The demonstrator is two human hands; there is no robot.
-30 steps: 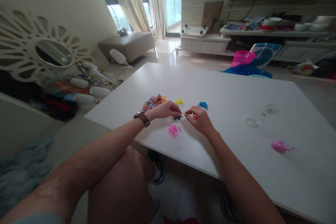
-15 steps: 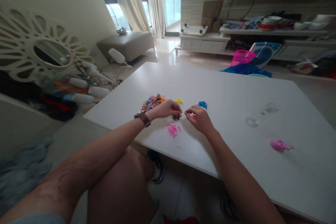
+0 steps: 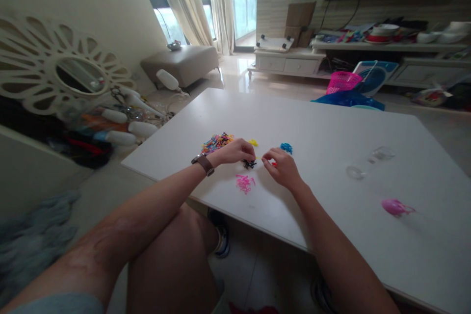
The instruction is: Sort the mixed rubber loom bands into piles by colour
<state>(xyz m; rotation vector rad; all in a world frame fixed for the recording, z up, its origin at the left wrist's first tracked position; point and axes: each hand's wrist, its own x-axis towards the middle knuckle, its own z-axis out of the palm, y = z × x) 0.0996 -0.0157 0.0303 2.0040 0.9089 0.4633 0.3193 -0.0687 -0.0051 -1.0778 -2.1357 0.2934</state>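
A small yellow piece (image 3: 258,158) stretches between the fingertips of my left hand (image 3: 241,151) and my right hand (image 3: 280,166), both pinched closed on it above the white table (image 3: 324,132). Black pieces (image 3: 249,164) lie just under my left fingers. Red pieces (image 3: 274,163) are partly hidden by my right hand. Behind my left hand is a mixed multicoloured pile (image 3: 217,142), with a little yellow pile (image 3: 253,142) to its right. Blue pieces (image 3: 286,147) sit beyond my right hand, and pink ones (image 3: 243,184) are nearer the table's front edge.
On the table's right side are a clear round lid (image 3: 355,172), a clear container (image 3: 383,152) and a pink-purple object (image 3: 393,206). A pink basket (image 3: 344,82) stands past the far edge. My knee is below the front edge.
The view has shifted slightly, so the scene sits a little further right. My fingertips are slightly further apart, with the yellow piece still between them.
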